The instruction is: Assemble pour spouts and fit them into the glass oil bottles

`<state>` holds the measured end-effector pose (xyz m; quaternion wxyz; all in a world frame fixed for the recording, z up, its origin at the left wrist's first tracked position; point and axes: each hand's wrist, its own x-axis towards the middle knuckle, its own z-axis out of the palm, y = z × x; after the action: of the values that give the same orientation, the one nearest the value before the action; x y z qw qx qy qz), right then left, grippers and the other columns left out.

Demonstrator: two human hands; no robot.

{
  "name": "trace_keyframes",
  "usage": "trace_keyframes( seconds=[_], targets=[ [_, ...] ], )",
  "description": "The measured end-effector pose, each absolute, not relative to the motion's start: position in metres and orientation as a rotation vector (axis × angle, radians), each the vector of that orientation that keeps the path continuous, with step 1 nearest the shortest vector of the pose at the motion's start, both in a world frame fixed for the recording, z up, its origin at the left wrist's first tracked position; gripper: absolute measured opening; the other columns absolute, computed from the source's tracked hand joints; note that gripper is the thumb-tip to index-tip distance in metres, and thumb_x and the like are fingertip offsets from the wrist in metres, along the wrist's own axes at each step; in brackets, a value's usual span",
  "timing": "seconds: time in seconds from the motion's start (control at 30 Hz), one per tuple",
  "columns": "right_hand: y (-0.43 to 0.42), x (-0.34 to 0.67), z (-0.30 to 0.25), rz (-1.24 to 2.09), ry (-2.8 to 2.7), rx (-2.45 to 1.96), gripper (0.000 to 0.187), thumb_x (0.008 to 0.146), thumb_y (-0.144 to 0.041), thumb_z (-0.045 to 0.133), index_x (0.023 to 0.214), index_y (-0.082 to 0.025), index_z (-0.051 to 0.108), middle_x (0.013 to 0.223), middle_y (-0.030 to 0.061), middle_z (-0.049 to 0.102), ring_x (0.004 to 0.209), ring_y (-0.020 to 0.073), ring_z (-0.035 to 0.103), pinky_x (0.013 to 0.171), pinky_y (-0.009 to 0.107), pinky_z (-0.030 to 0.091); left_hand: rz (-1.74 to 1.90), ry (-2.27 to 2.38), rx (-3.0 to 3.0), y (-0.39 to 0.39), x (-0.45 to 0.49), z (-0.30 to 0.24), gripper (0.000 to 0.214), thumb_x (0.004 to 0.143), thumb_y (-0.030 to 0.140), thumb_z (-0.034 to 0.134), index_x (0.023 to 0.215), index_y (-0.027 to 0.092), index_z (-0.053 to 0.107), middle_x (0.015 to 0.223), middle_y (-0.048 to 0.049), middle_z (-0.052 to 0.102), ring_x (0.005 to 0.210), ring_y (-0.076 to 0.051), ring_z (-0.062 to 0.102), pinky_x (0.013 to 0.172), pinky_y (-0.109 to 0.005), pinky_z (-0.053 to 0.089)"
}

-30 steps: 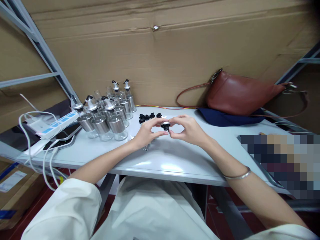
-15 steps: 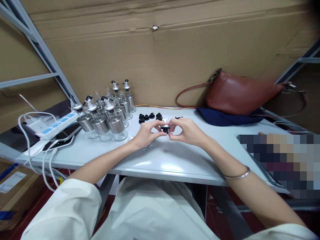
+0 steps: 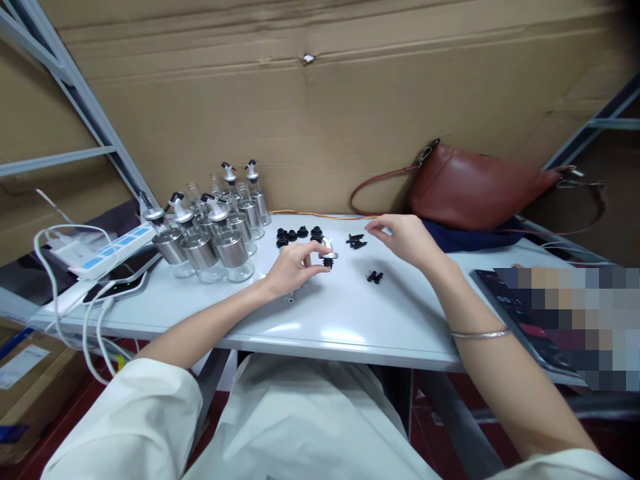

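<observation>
My left hand (image 3: pixel 296 268) pinches a bottle pour spout (image 3: pixel 329 253), silver on top with a black ribbed stopper below, held upright just above the table. My right hand (image 3: pixel 403 240) hovers to the right of it, fingers loosely bent and apart, with nothing visible in them. Near its fingertips lie several small black levers (image 3: pixel 357 241). Another small cluster of black parts (image 3: pixel 376 277) rests closer to me. Behind my left hand sit several black ribbed stoppers (image 3: pixel 293 235). Small clear and metal pieces (image 3: pixel 291 299) lie partly hidden under my left wrist.
Several glass bottles with steel sleeves (image 3: pixel 233 250) stand on the left, some topped with spouts. A power strip (image 3: pixel 117 252) with white cables is beyond them. A brown leather bag (image 3: pixel 465 190) lies at the back right on dark blue cloth; a tablet-like device (image 3: pixel 505 300) is at the right.
My right hand has let go of the pour spout and moved right and back, uncovering the black levers and the nearer black parts. My left hand still holds the spout.
</observation>
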<state>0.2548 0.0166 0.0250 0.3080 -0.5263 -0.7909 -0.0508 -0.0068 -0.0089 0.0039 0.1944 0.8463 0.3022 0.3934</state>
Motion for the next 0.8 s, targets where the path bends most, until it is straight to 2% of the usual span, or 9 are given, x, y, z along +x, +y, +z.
trace_keyframes(
  seconds=[0.17,0.3,0.47,0.67,0.8],
  targets=[
    [0.035,0.265,0.001,-0.118,-2.362,-1.652,0.035,0.081,-0.008,0.05,0.109,-0.013,0.069,0.114,0.0118,0.07,0.107,0.0267,0.065,0.094,0.034,0.048,1.104,0.851,2.439,-0.007,-0.007,0.002,0.022,0.076,0.021,0.072,0.097,0.018,0.065,0.088,-0.0004,0.07,0.049,-0.005,0.047,0.066,-0.023,0.044],
    [0.043,0.265,-0.009,-0.116,-2.42,-1.698,0.038,0.083,-0.008,0.049,0.116,-0.011,0.066,0.12,0.0131,0.067,0.112,0.0259,0.062,0.098,0.032,0.045,1.119,0.826,2.463,-0.007,-0.007,0.001,0.022,0.077,0.022,0.072,0.097,0.017,0.064,0.088,-0.0005,0.07,0.049,-0.005,0.046,0.065,-0.023,0.044],
    [0.042,0.261,-0.009,-0.131,-2.449,-1.723,0.035,0.083,-0.01,0.05,0.113,-0.012,0.068,0.117,0.0142,0.068,0.108,0.0267,0.063,0.093,0.031,0.045,1.121,0.796,2.495,-0.007,-0.006,0.0,0.021,0.078,0.023,0.071,0.097,0.018,0.064,0.088,0.0,0.07,0.049,-0.004,0.045,0.065,-0.022,0.044],
    [0.039,0.257,-0.007,-0.139,-2.441,-1.771,0.024,0.08,-0.01,0.053,0.091,-0.017,0.074,0.099,0.0102,0.073,0.092,0.0249,0.067,0.077,0.028,0.046,1.144,0.757,2.505,-0.007,-0.007,0.0,0.023,0.077,0.021,0.073,0.097,0.017,0.063,0.087,0.0004,0.07,0.048,-0.004,0.045,0.065,-0.022,0.044],
    [0.035,0.256,-0.005,-0.145,-2.399,-1.809,0.021,0.078,-0.01,0.055,0.084,-0.018,0.073,0.093,0.0104,0.074,0.086,0.0242,0.067,0.068,0.027,0.045,1.145,0.745,2.51,-0.007,-0.007,0.0,0.022,0.076,0.021,0.073,0.096,0.016,0.064,0.086,0.0003,0.07,0.048,-0.004,0.045,0.065,-0.022,0.044]
  ],
)
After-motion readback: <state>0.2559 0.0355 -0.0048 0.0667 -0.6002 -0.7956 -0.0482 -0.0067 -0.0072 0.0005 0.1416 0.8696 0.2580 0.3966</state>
